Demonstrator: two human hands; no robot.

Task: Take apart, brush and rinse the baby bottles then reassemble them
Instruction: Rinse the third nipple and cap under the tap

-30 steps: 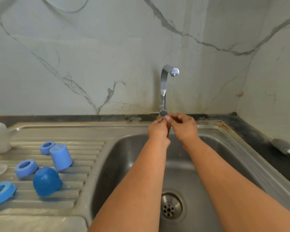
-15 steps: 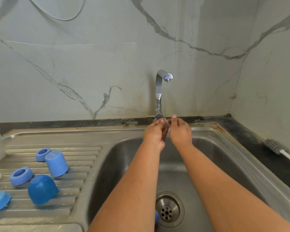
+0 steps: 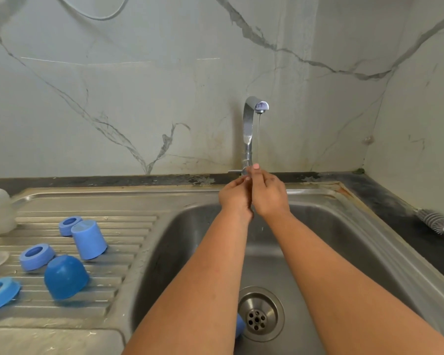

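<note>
Rinsing under tap (image 3: 251, 129) stream: left hand (image 3: 235, 198) and right hand (image 3: 268, 196) pressed together, fingers curled; what they grip hidden, likely clear teat. Caps (image 3: 89, 239), rings (image 3: 36, 256) wait on drainer (image 3: 128, 226). Turn piece slowly, flush inside.

Both hands, the left hand (image 3: 235, 194) touching the right hand (image 3: 268, 194), meet under the tap (image 3: 249, 134) at the back of the sink (image 3: 344, 252). On the drainboard (image 3: 92, 201) to the left lie caps (image 3: 89, 239) and rings (image 3: 36, 256). A brush (image 3: 435, 221) rests on the counter to the right. The drain (image 3: 260, 313) sits in front, between the forearms.
</note>
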